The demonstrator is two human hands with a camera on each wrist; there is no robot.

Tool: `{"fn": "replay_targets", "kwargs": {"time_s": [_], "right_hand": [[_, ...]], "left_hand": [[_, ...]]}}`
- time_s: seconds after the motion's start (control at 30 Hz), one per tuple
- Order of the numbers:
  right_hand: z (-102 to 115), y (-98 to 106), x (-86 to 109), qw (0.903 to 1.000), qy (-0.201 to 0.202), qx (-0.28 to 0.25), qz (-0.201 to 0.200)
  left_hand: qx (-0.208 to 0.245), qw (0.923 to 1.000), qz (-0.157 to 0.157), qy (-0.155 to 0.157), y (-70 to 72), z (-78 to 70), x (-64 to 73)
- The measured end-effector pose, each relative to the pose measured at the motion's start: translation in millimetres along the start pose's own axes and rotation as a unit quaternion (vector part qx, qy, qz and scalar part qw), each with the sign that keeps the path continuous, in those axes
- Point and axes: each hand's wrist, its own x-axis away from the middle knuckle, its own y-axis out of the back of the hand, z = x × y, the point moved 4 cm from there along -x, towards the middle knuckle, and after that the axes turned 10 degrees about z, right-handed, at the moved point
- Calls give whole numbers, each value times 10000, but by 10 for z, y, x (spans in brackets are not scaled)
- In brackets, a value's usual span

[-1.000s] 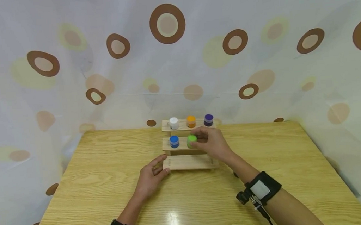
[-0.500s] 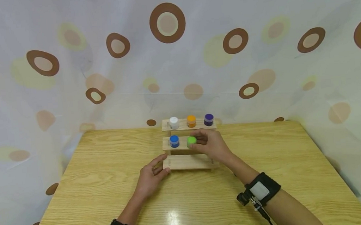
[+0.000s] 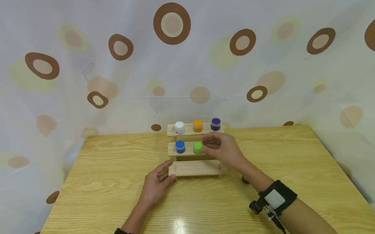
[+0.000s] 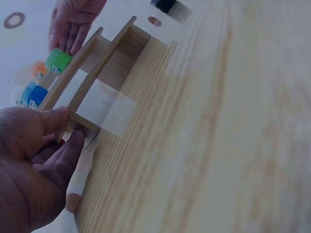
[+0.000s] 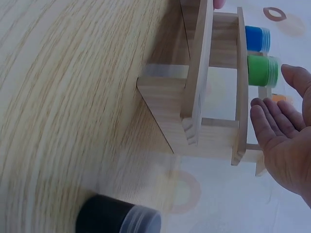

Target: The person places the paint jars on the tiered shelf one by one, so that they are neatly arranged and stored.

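A three-step wooden rack (image 3: 196,167) stands on the table. My left hand (image 3: 155,187) grips the left end of its lowest step, pinching the board between thumb and fingers. On the middle step sit a blue jar (image 3: 180,147) and a green jar (image 5: 260,71). My right hand (image 3: 224,149) is beside the green jar, fingers loosely bent and spread from the thumb; in the right wrist view, a small gap separates them from the jar. White (image 3: 179,128), orange (image 3: 197,126) and purple (image 3: 215,124) jars line the top step.
A black jar (image 5: 114,216) is on the table right of the rack, mostly hidden by my right forearm in the head view. A patterned curtain (image 3: 183,69) hangs behind the table (image 3: 112,167).
My right hand has let go of the green jar and drawn slightly right, leaving the jar on the middle step. My left hand keeps its grip on the rack.
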Motion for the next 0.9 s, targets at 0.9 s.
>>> {"fn": "replay_targets", "kwargs": {"time_s": [0.9], "right_hand": [[-61, 741, 407, 9975, 155, 139, -681]], "left_hand": [[102, 9999, -23, -29, 4, 26, -20]]}}
